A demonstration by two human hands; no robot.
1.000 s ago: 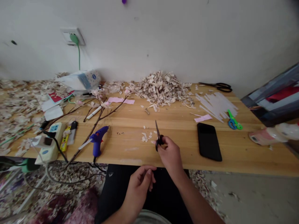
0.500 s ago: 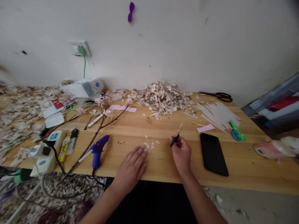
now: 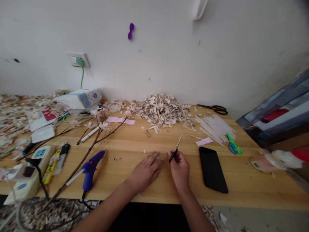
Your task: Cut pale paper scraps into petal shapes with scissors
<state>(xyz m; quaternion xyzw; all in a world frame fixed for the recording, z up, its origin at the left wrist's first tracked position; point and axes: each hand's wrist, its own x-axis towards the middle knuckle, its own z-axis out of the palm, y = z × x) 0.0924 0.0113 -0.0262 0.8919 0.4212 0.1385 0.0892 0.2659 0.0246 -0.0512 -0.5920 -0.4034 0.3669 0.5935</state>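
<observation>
My left hand (image 3: 147, 170) lies flat on the wooden table with its fingers stretched out. It covers the spot where small pale flakes lay, and one flake (image 3: 144, 151) shows just beyond its fingers. To its right, my right hand (image 3: 180, 169) is closed around a slim tool (image 3: 175, 150) with a black grip and a thin, pointed, light-coloured end that points up and away. Whether it is tweezers, scissors or something else I cannot make out. A few dark specks (image 3: 117, 159) are left of my left hand.
Left stand a blue glue gun (image 3: 90, 169), a blossom branch (image 3: 93, 143), a yellow cutter (image 3: 50, 169) and a power strip (image 3: 31, 177). A phone (image 3: 212, 169), green-blue scissors (image 3: 233, 145) and a bottle (image 3: 267, 161) lie right. Dried shavings (image 3: 164, 109) are heaped at the back.
My left hand has slid right over the pale flakes, closer to my right hand. The right hand keeps the tool. The view has tilted up and shifted somewhat right.
</observation>
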